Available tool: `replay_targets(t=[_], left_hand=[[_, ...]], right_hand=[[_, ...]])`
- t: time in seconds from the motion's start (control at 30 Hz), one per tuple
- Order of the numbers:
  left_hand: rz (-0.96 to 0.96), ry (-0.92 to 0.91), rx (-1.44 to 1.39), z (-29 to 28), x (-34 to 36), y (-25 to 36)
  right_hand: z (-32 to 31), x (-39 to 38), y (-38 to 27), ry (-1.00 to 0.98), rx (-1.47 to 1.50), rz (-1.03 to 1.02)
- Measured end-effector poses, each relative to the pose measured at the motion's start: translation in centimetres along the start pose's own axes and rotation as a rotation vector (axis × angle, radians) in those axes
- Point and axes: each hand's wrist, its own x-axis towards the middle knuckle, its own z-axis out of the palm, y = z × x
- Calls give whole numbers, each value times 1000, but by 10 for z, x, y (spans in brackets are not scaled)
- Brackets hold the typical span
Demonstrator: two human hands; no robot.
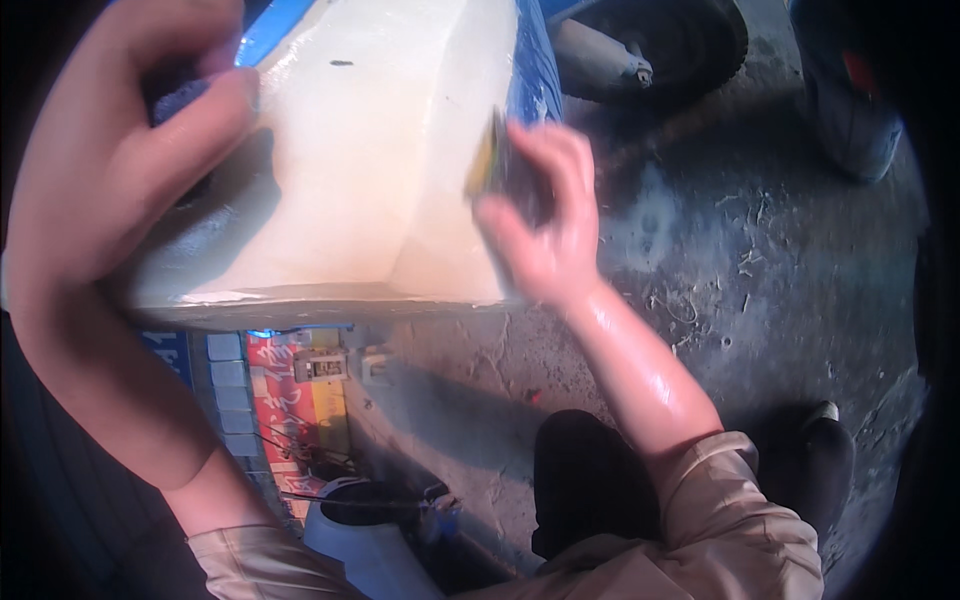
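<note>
A wet, glossy white panel [360,170] with beige patches spans the upper middle, its near edge facing me. My right hand [553,225] is at the panel's right side, thumb and fingers closed on a thin yellow-and-dark pad [484,165] that meets the surface. Motion blurs the pad, so its exact kind is unclear. Over the panel's left part my left hand [150,165] is curled around a dark blue, fuzzy-looking thing [180,98], mostly hidden by the fingers and thumb.
Blue sheeting [535,75] lines the panel's right side. A round black tub or tyre-like object [700,55] and a dark bucket [865,140] stand on the stained floor [760,270]. Below lie a red-and-yellow printed sheet [290,400] and a white curved object [350,545].
</note>
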Motion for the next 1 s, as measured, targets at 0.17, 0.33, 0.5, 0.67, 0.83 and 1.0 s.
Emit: replay_targets(t=[0.17,0.33,0.5,0.67,0.83,1.0], left_hand=[[32,80,-35,12,1,4],[-4,-51,-32,-14,19,21],[6,-16,-73,7,9,8],[-8,-76,30,-11,11,16],[-102,-14,-18,-2,4,6],[-26,-29,-26,-5,7,9]], right_hand=[[-4,-36,-12,-35,-54,-61],[-11,-26,-2,-43,-64,-157],[-8,12,4,-28,5,70],[-10,-54,-20,-96,-6,-78],[-2,20,1,1,7,18],[-3,-46,-38,-53,-49,-47]])
